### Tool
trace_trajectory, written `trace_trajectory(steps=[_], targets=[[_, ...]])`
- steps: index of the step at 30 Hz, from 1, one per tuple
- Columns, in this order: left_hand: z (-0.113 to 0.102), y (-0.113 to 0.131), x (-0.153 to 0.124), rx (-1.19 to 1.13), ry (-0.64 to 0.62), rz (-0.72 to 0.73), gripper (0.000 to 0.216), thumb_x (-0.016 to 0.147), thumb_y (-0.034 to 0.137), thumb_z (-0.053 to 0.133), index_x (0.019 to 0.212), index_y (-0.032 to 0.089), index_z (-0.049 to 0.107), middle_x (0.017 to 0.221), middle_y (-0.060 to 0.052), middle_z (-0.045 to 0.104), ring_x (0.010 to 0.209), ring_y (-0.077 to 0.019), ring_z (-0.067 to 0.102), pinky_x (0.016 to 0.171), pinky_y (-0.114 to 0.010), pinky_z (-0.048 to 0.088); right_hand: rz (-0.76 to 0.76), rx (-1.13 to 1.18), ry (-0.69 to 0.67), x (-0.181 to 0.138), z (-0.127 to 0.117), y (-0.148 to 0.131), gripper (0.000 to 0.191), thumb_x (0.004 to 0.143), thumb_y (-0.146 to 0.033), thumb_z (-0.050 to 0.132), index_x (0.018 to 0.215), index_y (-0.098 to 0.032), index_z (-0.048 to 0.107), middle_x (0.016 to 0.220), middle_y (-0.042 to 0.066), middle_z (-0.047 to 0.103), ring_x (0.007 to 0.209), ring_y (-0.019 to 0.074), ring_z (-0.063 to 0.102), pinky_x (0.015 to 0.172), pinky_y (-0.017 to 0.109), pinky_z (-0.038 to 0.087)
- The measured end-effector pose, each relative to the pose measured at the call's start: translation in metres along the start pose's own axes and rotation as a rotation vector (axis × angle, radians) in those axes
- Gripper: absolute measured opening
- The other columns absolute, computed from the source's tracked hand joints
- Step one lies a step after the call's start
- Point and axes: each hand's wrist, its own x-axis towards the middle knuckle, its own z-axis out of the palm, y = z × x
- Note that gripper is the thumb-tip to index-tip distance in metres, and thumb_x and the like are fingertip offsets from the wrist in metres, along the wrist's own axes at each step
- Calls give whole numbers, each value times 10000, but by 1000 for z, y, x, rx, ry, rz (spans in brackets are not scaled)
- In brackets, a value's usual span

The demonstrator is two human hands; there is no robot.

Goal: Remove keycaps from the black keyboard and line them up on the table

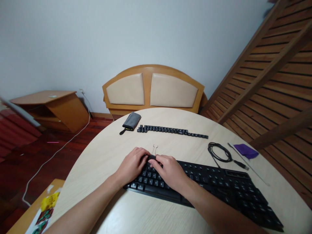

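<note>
A black keyboard (219,185) lies across the round pale wooden table (109,152). My left hand (133,164) and my right hand (170,170) rest on the keyboard's far left corner, fingers curled and pressed together around a small dark piece at the top edge. What they pinch is hidden by the fingers. A thin wire keycap puller (155,149) lies just beyond the fingertips. A row of removed black keycaps (170,130) is lined up further back on the table.
A grey pouch (131,122) lies left of the keycap row. A coiled black cable (220,152), a thin rod (248,164) and a purple cloth (245,150) lie right. A wooden chair back (151,89) stands behind the table, slatted boards at right.
</note>
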Motion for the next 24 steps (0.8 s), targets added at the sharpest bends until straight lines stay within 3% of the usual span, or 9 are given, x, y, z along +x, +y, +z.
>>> trace_trajectory(steps=[9, 17, 24], targets=[[-3, 1, 0, -37, -16, -41, 169, 971, 247, 431, 1009, 197, 588, 991, -59, 646, 975, -221, 562, 884, -390, 455, 9, -5, 15, 1, 0, -1, 323, 981, -366, 471, 743, -202, 614, 781, 32, 701, 743, 180, 650, 657, 269, 420], [-25, 5, -6, -158, -218, 87, 104, 886, 254, 584, 984, 218, 596, 1249, -68, 592, 1182, -237, 507, 1035, -424, 404, 134, 328, -3, 4, -2, 2, 323, 974, -365, 469, 810, -184, 680, 822, 36, 749, 776, 177, 702, 694, 252, 480], [-19, 4, -5, -209, -168, 86, 100, 895, 263, 597, 983, 219, 614, 1217, -71, 606, 1158, -226, 526, 1018, -432, 422, 169, 477, 65, 5, -3, 3, 323, 954, -375, 501, 781, -177, 688, 819, 39, 750, 784, 188, 703, 720, 266, 503]])
